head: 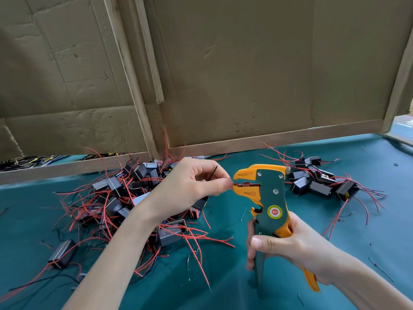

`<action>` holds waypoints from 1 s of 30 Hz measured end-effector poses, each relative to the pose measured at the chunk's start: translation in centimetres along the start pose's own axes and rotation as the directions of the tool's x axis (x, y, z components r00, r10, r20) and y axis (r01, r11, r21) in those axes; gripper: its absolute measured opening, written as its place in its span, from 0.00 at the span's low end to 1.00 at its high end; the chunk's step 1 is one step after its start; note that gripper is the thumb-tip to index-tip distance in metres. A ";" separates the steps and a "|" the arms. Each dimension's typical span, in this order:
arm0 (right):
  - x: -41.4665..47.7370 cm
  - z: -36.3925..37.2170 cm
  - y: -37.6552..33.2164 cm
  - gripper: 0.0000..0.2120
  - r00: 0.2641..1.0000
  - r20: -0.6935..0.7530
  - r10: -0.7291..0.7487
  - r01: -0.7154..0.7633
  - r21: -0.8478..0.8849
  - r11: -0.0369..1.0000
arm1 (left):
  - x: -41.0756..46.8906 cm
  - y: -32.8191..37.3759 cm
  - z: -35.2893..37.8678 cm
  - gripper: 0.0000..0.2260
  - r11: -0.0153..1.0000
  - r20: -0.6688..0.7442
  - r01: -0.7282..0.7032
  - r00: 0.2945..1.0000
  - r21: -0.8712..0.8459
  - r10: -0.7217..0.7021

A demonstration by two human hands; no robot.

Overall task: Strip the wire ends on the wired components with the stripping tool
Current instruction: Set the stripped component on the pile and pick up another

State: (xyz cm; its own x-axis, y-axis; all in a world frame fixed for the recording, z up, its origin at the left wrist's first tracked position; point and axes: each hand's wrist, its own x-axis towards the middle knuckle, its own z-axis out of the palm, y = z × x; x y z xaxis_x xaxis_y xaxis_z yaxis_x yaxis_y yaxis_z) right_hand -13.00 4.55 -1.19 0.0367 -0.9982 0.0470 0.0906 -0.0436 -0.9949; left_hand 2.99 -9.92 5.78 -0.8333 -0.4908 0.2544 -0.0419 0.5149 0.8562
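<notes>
A thin red wire end (234,184) is sitting between the orange jaws of a green and orange plastic wire-stripping tool (271,193), which is standing upright over the middle of the table. The left hand (192,186) is pinching that wire between thumb and fingertips just beside the jaws, with a black wire (213,172) sticking up from the fingers and a dark boxy component (201,203) hanging beneath the palm. The right hand (290,242) is curling tightly round both tool handles. A big heap of dark red-wired components (125,198) is lying behind the left arm and a smaller heap (317,182) behind the tool, all on a teal cloth table cover (223,276) under brown cardboard walls (234,74).
</notes>
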 end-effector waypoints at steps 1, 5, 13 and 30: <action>0.0 0.1 0.1 0.18 1.000 -0.014 -0.001 0.000 -0.017 1.000 | -0.1 0.0 -0.1 0.05 1.000 0.010 0.007 1.000 0.000 -0.007; 0.0 0.7 0.7 0.19 0.994 -0.108 0.034 -0.042 -0.080 0.996 | -0.2 -0.2 -0.3 0.04 1.000 0.048 0.029 0.998 -0.012 -0.029; 0.6 2.2 2.4 0.17 0.925 -0.325 0.197 -0.140 0.189 0.972 | 0.5 -3.3 2.0 0.06 0.961 -0.008 0.095 0.995 -0.259 -0.101; 1.2 -0.3 1.1 0.06 0.966 -0.217 0.143 -0.064 0.335 0.940 | 0.8 -7.2 3.5 0.11 0.981 -0.165 0.078 0.985 0.179 -0.048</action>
State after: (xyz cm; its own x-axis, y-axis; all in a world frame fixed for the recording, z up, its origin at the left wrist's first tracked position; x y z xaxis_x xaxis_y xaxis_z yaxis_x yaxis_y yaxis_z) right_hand -13.14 3.31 -2.24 -0.1672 -0.9791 -0.1160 0.4166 0.0364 -0.9084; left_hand 0.67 -11.55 -1.74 -0.7278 -0.6243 0.2836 -0.2046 0.5925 0.7791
